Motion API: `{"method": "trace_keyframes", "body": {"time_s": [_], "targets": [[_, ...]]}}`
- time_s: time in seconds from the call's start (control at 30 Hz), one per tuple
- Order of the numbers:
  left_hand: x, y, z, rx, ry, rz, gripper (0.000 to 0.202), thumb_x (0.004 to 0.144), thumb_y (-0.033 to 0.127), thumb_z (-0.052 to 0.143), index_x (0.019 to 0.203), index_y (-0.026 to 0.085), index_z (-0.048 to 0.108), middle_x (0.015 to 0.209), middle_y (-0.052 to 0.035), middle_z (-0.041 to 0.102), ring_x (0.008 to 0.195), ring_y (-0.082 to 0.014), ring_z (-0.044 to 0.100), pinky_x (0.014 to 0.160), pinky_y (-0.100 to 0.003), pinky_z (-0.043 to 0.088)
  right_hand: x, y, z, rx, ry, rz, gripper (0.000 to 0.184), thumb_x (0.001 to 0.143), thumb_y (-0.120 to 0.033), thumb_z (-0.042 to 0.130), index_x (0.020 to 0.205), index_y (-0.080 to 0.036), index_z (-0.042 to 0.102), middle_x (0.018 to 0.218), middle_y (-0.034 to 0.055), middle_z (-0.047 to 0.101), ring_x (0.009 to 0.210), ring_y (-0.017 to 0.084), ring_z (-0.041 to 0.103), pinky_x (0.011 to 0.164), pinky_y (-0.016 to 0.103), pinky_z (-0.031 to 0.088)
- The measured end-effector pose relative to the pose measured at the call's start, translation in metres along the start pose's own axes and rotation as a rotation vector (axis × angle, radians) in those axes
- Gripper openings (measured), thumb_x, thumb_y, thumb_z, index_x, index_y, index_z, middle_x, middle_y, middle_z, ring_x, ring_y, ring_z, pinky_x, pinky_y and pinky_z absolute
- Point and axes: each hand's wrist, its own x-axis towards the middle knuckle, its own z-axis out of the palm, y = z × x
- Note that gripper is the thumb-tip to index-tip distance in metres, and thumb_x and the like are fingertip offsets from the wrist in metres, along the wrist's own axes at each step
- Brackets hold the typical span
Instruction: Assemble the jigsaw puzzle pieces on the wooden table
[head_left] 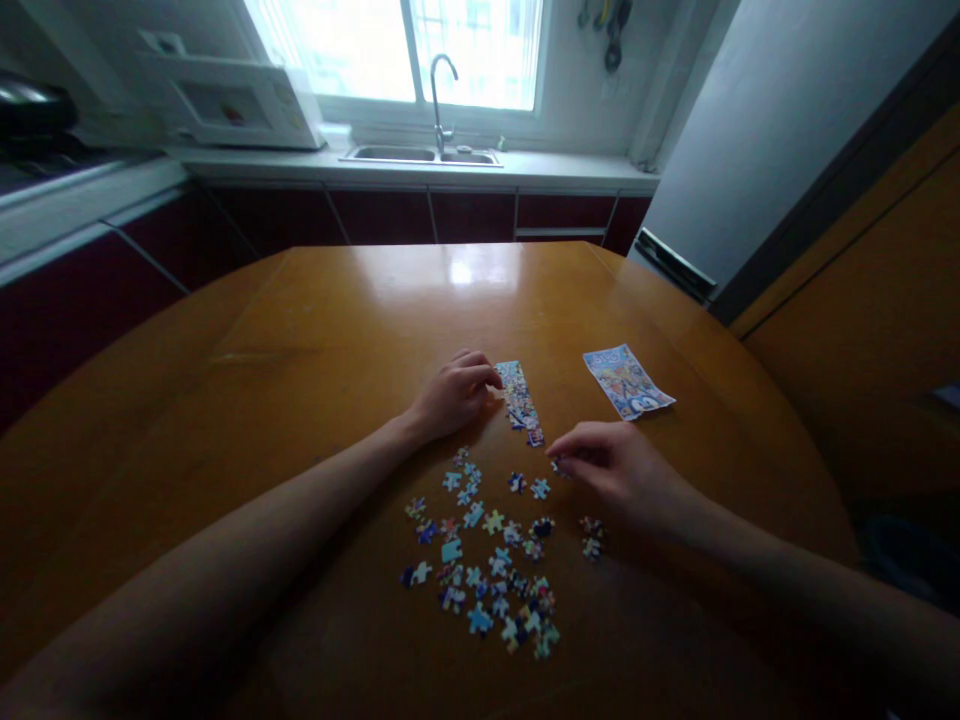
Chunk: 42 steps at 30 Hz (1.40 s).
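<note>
A narrow strip of joined jigsaw pieces (517,395) lies on the wooden table. My left hand (459,392) rests at the strip's left edge, fingers loosely bent and a little apart, with fingertips at its border. Just below and right of the strip's lower end, my right hand (615,462) is closed in a pinch on a small puzzle piece (556,466), mostly covered by the fingers. Loose puzzle pieces (493,521) are spread on the table between my forearms. Two of them, a dark blue and white piece (517,483) and a light blue piece (540,489), lie nearest the right hand.
A printed picture sheet (628,382) lies beyond my right hand. A small cluster of pieces (592,538) sits below that hand. The wooden table (337,330) has a rounded edge. Behind it are a counter with a sink (397,154), a microwave (232,105) and a fridge (757,130).
</note>
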Motion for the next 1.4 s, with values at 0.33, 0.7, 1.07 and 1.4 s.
{"method": "trace_keyframes", "body": {"time_s": [0.33, 0.7, 1.07, 1.4], "targets": [[0.000, 0.016, -0.012, -0.093, -0.154, 0.112, 0.030, 0.087, 0.007, 0.052, 0.092, 0.024, 0.076, 0.094, -0.0059, 0.066, 0.092, -0.0196, 0.056, 0.081, -0.034, 0.050, 0.059, 0.028, 0.011, 0.250, 0.103, 0.039, 0.015, 0.080, -0.025, 0.072, 0.092, -0.017, 0.077, 0.078, 0.0059, 0.076, 0.067, 0.017, 0.068, 0.068, 0.035, 0.057], [-0.001, 0.015, -0.013, -0.105, -0.241, 0.125, 0.029, 0.087, 0.010, 0.057, 0.091, 0.028, 0.079, 0.095, -0.0052, 0.067, 0.091, -0.0207, 0.054, 0.082, -0.036, 0.049, 0.064, 0.047, 0.017, -0.174, 0.069, -0.276, 0.005, 0.084, -0.017, 0.076, 0.086, -0.019, 0.071, 0.087, 0.0024, 0.066, 0.083, 0.017, 0.057, 0.078, 0.032, 0.046], [-0.001, 0.017, -0.013, -0.132, -0.307, 0.161, 0.026, 0.093, 0.018, 0.060, 0.098, 0.034, 0.079, 0.098, -0.0052, 0.069, 0.097, -0.0218, 0.056, 0.090, -0.038, 0.050, 0.065, 0.047, 0.017, -0.243, 0.012, -0.289, 0.006, 0.084, -0.020, 0.076, 0.087, -0.022, 0.071, 0.088, 0.0018, 0.064, 0.090, 0.019, 0.055, 0.083, 0.034, 0.044], [-0.002, 0.015, -0.012, -0.144, -0.337, 0.182, 0.031, 0.092, 0.015, 0.061, 0.104, 0.038, 0.079, 0.099, -0.0052, 0.069, 0.100, -0.0225, 0.057, 0.091, -0.039, 0.051, 0.066, 0.048, 0.018, -0.280, 0.000, -0.278, 0.004, 0.085, -0.022, 0.075, 0.086, -0.021, 0.072, 0.084, 0.0010, 0.062, 0.086, 0.018, 0.055, 0.078, 0.032, 0.042]]}}
